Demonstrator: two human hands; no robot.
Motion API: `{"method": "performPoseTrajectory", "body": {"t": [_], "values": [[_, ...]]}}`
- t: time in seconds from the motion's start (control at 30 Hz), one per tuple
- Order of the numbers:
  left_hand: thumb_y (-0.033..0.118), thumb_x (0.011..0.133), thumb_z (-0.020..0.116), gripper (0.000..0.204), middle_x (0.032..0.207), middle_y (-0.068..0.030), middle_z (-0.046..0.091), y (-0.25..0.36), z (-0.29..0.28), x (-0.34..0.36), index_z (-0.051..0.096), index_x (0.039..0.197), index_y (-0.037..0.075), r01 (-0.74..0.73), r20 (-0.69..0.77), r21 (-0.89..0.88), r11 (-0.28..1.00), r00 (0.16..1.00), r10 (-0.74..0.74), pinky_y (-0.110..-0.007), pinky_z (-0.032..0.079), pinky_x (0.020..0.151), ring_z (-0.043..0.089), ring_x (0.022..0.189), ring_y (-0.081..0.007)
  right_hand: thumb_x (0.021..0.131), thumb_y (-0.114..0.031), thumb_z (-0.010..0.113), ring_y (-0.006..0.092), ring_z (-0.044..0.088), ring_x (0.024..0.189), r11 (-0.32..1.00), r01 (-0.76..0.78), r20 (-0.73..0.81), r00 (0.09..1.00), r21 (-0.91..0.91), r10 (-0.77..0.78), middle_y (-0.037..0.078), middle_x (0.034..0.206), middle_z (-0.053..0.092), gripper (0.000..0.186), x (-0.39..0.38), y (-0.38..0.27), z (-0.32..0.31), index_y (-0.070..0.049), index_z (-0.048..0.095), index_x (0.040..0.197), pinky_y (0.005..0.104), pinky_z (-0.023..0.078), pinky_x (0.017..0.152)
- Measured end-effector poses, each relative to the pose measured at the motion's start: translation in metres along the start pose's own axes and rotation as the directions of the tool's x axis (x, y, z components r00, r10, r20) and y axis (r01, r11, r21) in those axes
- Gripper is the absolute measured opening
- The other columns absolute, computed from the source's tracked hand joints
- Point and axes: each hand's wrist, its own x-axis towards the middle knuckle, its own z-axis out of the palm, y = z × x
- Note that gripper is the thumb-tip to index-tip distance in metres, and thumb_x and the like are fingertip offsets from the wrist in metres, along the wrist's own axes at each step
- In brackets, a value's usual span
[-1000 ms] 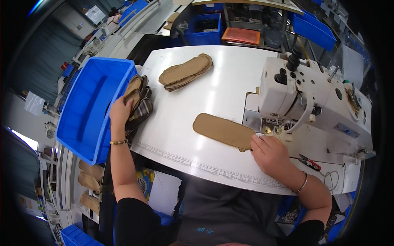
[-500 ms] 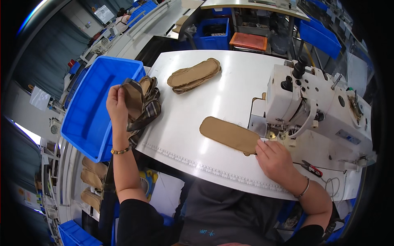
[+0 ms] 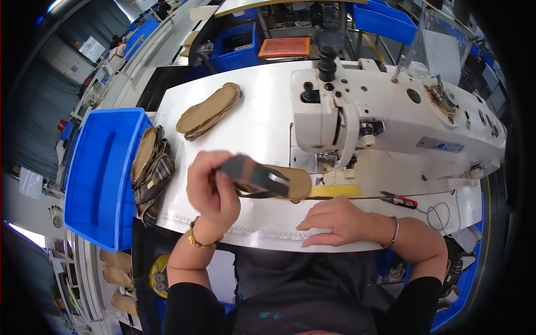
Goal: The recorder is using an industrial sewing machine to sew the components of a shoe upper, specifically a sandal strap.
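My left hand (image 3: pixel 212 187) pinches a dark plaid fabric piece (image 3: pixel 257 174), smeared by motion, above the table near the sewing machine's needle. Beneath it lies a tan sole-shaped piece (image 3: pixel 300 181), partly hidden, its right end close to the presser foot (image 3: pixel 325 163). My right hand (image 3: pixel 339 220) rests low over the table's front part, fingers stretched out and thumb apart, holding nothing. The white sewing machine (image 3: pixel 391 111) stands just beyond it. At the left edge of the table sits a bundle of plaid and tan fabric pieces (image 3: pixel 152 173).
A stack of tan sole-shaped pieces (image 3: pixel 211 111) lies on the far left of the table. A blue bin (image 3: pixel 100 178) stands left of the table. Red-handled thread snips (image 3: pixel 399 200) and a cord (image 3: pixel 438 218) lie at the right. A ruler strip (image 3: pixel 262 233) runs along the front edge.
My left hand has moved right from the fabric bundle, carrying a dark plaid piece over the tan piece. My right hand has let go of the tan piece and drawn back. The view has turned right.
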Motion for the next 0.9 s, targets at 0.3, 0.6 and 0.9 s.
{"method": "performPoseTrajectory", "body": {"t": [0.3, 0.6, 0.9], "values": [[0.019, 0.085, 0.068, 0.018, 0.108, -0.0055, 0.074, 0.049, -0.006, -0.038, 0.070, 0.100, 0.009, -0.678, 0.553, 0.000, 0.735, 0.613, 0.565, -0.027, 0.053, 0.072, 0.063, 0.089, -0.0174, 0.103, -0.027, 0.060, 0.0055, 0.060, 0.083, -0.077, -0.370, 0.362, 0.811, 0.926, 0.460, -0.001, 0.092, 0.066, 0.027, 0.000, 0.003, -0.005, -0.001, 0.066, 0.109, 0.0228, 0.049, 0.075], [0.036, 0.094, 0.067, 0.035, 0.085, -0.0113, 0.065, 0.047, -0.018, -0.015, 0.069, 0.103, 0.002, 0.371, 0.866, 0.201, 0.907, 0.364, -0.341, -0.040, 0.051, 0.071, 0.064, 0.079, -0.0312, 0.098, -0.017, 0.069, 0.0006, 0.052, 0.077, 0.236, -0.572, 0.521, 0.817, 0.785, 0.246, -0.006, 0.083, 0.061, 0.015, 0.002, -0.001, -0.018, -0.003, 0.065, 0.096, 0.0206, 0.044, 0.068], [0.025, 0.092, 0.074, 0.028, 0.079, -0.0127, 0.058, 0.044, 0.007, -0.051, 0.061, 0.090, -0.001, 0.687, 0.901, 0.068, 0.723, 0.270, -0.340, -0.036, 0.046, 0.063, 0.056, 0.068, -0.0259, 0.097, -0.022, 0.070, -0.0006, 0.052, 0.073, 0.202, -0.749, 0.679, 0.659, 0.631, 0.323, -0.006, 0.080, 0.063, 0.019, 0.004, 0.000, -0.010, -0.004, 0.066, 0.096, 0.0197, 0.041, 0.063]]}}
